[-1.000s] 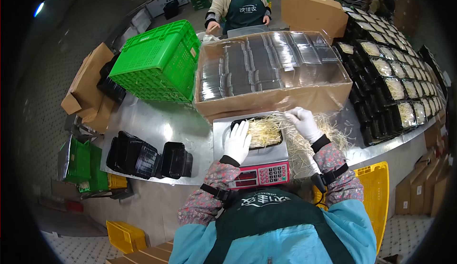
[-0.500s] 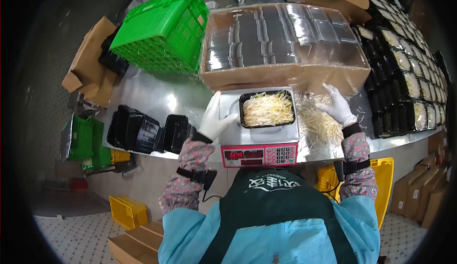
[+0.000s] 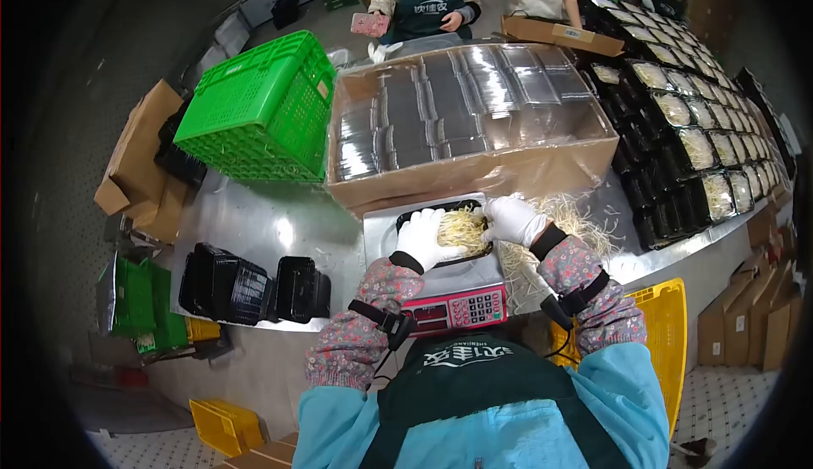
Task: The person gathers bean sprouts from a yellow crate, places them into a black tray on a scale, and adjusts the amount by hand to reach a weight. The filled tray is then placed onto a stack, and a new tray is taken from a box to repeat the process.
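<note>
A black plastic tray (image 3: 401,217) of pale bean sprouts (image 3: 462,230) sits on the metal pan of a red-fronted digital scale (image 3: 464,310). My left hand (image 3: 423,239), in a white glove, lies over the tray's left part, its thumb and fingers apart against the sprouts. At the tray's right end, my gloved right hand (image 3: 514,221) has its fingers bent round the ends of the sprouts. Both hands hide parts of the tray's rim, and my left sleeve covers part of the display. Loose bean sprouts (image 3: 584,223) are heaped on the table right of the scale.
Behind the scale stands a cardboard box (image 3: 474,173) of clear plastic lids. A green crate (image 3: 254,113) is at back left. Empty black trays (image 3: 224,287) stack at left; filled trays (image 3: 696,149) pile high at right. Two people (image 3: 428,8) stand across the table.
Both hands have come in from the scale's sides onto the sprouts in the tray. The view has tilted up, bringing more of the people opposite into sight.
</note>
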`<control>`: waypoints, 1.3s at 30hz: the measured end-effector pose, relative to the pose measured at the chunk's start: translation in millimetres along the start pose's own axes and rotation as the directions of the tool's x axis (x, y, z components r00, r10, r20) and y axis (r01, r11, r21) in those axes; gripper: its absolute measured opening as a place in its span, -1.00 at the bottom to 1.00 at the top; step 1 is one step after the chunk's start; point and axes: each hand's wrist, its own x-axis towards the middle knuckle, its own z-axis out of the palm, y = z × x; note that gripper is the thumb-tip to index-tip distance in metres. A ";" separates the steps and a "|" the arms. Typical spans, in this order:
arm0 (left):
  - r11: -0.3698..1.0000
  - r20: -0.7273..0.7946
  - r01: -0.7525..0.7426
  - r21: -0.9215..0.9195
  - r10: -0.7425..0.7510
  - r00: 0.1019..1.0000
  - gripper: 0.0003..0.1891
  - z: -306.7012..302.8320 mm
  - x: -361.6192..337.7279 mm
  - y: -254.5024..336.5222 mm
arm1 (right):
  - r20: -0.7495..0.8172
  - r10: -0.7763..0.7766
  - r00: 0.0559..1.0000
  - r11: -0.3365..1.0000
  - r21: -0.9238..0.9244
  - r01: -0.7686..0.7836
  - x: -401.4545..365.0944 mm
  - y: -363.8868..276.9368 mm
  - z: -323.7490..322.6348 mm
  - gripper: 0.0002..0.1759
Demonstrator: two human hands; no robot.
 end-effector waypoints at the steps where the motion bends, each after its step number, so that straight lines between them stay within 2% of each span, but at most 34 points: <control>1: 0.999 -0.015 -0.020 0.028 0.021 1.000 -0.13 0.7 0.4 0.8 | -0.004 0.036 0.999 0.999 0.040 -0.036 2.7 4.0 7.3 -0.60; 2: 0.999 -0.023 -0.021 0.045 0.022 0.999 -0.12 1.4 -0.8 1.9 | -0.137 -0.027 0.990 0.997 0.071 0.037 4.2 17.0 22.2 -0.71; 3: 0.998 -0.033 -0.024 0.063 0.026 0.999 -0.11 2.2 -2.3 2.8 | -0.186 0.004 0.982 0.995 0.096 0.014 4.8 22.5 30.0 -0.76; 5: 0.998 -0.077 -0.047 0.042 0.050 0.996 -0.09 6.0 -5.7 1.3 | -0.255 0.031 0.966 0.994 0.110 -0.002 5.9 31.9 44.0 -0.80; 9: 0.999 -0.080 -0.041 0.035 0.043 0.996 -0.09 1.4 -8.6 7.0 | -0.363 0.084 0.928 0.982 0.187 -0.016 -16.3 29.9 14.1 -0.82; 11: 0.999 -0.118 -0.050 -0.020 0.048 0.992 -0.10 1.3 -12.9 6.6 | -0.455 0.087 0.886 0.948 0.310 0.066 -25.4 46.9 2.3 -0.83; 13: 0.996 -0.149 -0.088 -0.034 0.082 0.985 -0.09 -4.5 -21.6 8.0 | -0.384 0.284 0.879 0.772 0.635 0.028 -44.1 56.4 -11.5 -0.84; 14: 0.991 -0.081 -0.077 -0.108 0.069 0.994 0.01 -8.3 -25.1 2.7 | -0.449 0.252 0.857 0.892 0.452 -0.026 -51.4 68.0 -15.5 -0.78; 15: 0.965 -0.066 -0.056 -0.257 0.040 0.997 0.06 -12.7 -31.4 -0.3 | -0.317 0.347 0.883 0.937 0.078 -0.340 -59.5 77.9 -20.8 -0.74; 17: 0.941 -0.099 -0.086 -0.329 0.056 0.994 0.12 -15.6 -44.2 -9.5 | -0.274 0.373 0.887 0.872 -0.224 -0.436 -61.0 124.8 17.1 -0.63; 19: 0.971 -0.124 -0.137 -0.195 0.114 0.986 0.20 -20.1 -49.4 -4.9 | -0.422 0.308 0.853 0.927 -0.069 -0.369 -61.7 77.8 6.1 -0.52; 20: 0.982 -0.114 -0.141 -0.125 0.126 0.985 0.19 -23.7 -45.9 4.8 | -0.521 0.216 0.826 0.976 0.098 -0.193 -48.4 64.3 15.2 -0.41; 21: 0.988 -0.100 -0.142 -0.054 0.136 0.986 0.18 -25.7 -40.5 14.2 | -0.662 0.045 0.748 0.995 0.094 0.023 -30.9 42.6 23.4 -0.41; 23: 0.991 -0.116 -0.131 -0.021 0.128 0.985 0.13 -15.4 -25.7 21.0 | -0.650 -0.014 0.759 0.960 0.202 0.191 -9.8 -5.0 45.3 -0.39; 24: 0.992 -0.125 -0.126 -0.005 0.124 0.984 0.11 -9.6 -16.6 22.9 | -0.596 -0.073 0.800 0.942 0.223 0.252 -2.0 -21.0 51.3 -0.36; 25: 0.987 -0.144 -0.153 -0.040 0.146 0.979 0.00 -6.2 -8.3 24.8 | -0.558 -0.070 0.827 0.949 0.219 0.228 8.0 -28.2 66.3 -0.32; 27: 0.990 -0.139 -0.138 0.026 0.141 0.980 -0.16 5.7 -1.2 16.9 | -0.394 0.084 0.915 0.963 0.267 0.026 13.7 -38.5 77.1 -0.30; 28: 0.991 -0.132 -0.117 0.058 0.124 0.984 -0.24 7.4 -0.1 15.0 | -0.436 0.078 0.896 0.979 0.203 0.014 17.5 -40.6 84.6 -0.26; 29: 0.992 -0.120 -0.089 0.086 0.099 0.988 -0.32 10.9 1.7 13.1 | -0.405 0.136 0.904 0.968 0.247 -0.035 22.6 -41.2 91.0 -0.24; 30: 0.978 -0.139 -0.132 0.163 0.155 0.978 -0.45 25.3 7.6 0.6 | -0.371 0.163 0.914 0.959 0.276 -0.059 25.2 -41.0 94.9 -0.20; 31: 0.973 -0.070 -0.107 0.204 0.124 0.990 -0.51 19.4 11.1 5.1 | -0.343 0.187 0.921 0.950 0.302 -0.080 29.2 -40.5 97.7 -0.16; 33: 0.946 -0.023 -0.090 0.310 0.102 0.995 -0.51 25.9 18.5 -0.2 | -0.305 0.237 0.922 0.927 0.354 -0.122 35.4 -41.4 96.4 -0.02; 35: 0.932 0.027 -0.059 0.359 0.053 0.998 -0.47 26.0 20.7 3.5 | -0.247 0.253 0.935 0.908 0.393 -0.142 32.1 -48.9 83.4 0.01; 39: 0.981 -0.007 -0.071 0.182 0.074 0.997 -0.39 35.3 13.0 -7.2 | -0.295 0.116 0.949 0.969 0.245 -0.042 28.2 -33.6 94.8 0.03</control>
